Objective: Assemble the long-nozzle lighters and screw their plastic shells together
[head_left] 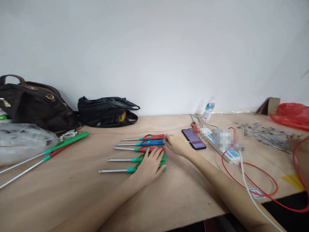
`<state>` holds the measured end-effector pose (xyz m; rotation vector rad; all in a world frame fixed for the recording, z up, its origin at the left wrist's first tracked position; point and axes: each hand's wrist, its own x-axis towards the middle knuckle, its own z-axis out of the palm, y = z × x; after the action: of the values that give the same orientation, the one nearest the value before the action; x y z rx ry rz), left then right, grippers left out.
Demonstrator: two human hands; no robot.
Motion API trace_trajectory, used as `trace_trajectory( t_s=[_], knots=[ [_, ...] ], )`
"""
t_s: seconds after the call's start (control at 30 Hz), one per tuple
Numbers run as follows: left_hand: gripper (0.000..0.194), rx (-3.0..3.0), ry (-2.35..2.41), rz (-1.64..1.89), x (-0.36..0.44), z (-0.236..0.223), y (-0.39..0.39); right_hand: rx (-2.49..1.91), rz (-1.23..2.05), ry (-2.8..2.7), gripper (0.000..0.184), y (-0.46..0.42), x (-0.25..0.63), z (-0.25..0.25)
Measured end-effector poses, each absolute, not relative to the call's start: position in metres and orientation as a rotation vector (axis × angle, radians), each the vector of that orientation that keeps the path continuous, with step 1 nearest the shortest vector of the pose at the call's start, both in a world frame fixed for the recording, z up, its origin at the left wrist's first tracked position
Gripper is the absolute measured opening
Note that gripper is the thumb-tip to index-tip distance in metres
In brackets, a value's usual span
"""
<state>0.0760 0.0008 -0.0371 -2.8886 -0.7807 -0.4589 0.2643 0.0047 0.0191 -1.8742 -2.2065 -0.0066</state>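
Note:
Several long-neck gas lighters lie side by side on the brown table, metal tubes to the left and handles to the right. From the far side come a red lighter (pixel 156 137), a blue lighter (pixel 149 142), another red lighter (pixel 142 149) and green lighters (pixel 137 159) nearest me. My left hand (pixel 151 162) rests over the near handles with its fingers spread, hiding part of them. At the right end of the blue handle, my right hand (pixel 175 144) has its fingers curled and pinched; the fingertips are partly hidden.
On the left are a dark bag (pixel 41 106), a black plastic bag (pixel 103 111), clear plastic and longer green and red lighters (pixel 70 141). To the right are a phone (pixel 194 139), a power strip (pixel 230 156) with cables, a bottle (pixel 209 111), metal rods (pixel 272 140) and a red bag (pixel 292 114).

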Motion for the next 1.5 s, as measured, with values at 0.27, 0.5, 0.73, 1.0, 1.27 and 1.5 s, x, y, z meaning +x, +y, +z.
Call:
trace_trajectory(
  t_s=[0.27, 0.5, 0.73, 1.0, 1.27, 1.5],
  knots=[
    [0.050, -2.889, -0.787, -0.457, 0.076, -0.037, 0.001, -1.921, 0.093, -2.367, 0.024, 0.018, 0.258, -0.006],
    [0.050, -2.899, -0.816, -0.383, 0.078, -0.033, -0.001, -1.940, 0.045, -2.407, 0.027, 0.015, 0.261, -0.004],
    [0.050, -2.892, -0.804, -0.365, 0.077, -0.033, -0.001, -1.946, -0.025, -2.467, 0.023, 0.010, 0.252, 0.000],
    [0.049, -2.889, -0.789, -0.412, 0.078, -0.033, 0.000, -1.914, 0.003, -2.553, 0.024, 0.006, 0.248, 0.011],
    [0.049, -2.865, -0.814, -0.410, 0.077, -0.030, -0.001, -1.975, 0.057, -2.559, 0.029, 0.005, 0.268, 0.029],
    [0.045, -2.844, -0.913, -0.359, 0.076, -0.023, -0.003, -2.274, 0.302, -2.568, 0.029, 0.007, 0.305, 0.035]
  ],
)
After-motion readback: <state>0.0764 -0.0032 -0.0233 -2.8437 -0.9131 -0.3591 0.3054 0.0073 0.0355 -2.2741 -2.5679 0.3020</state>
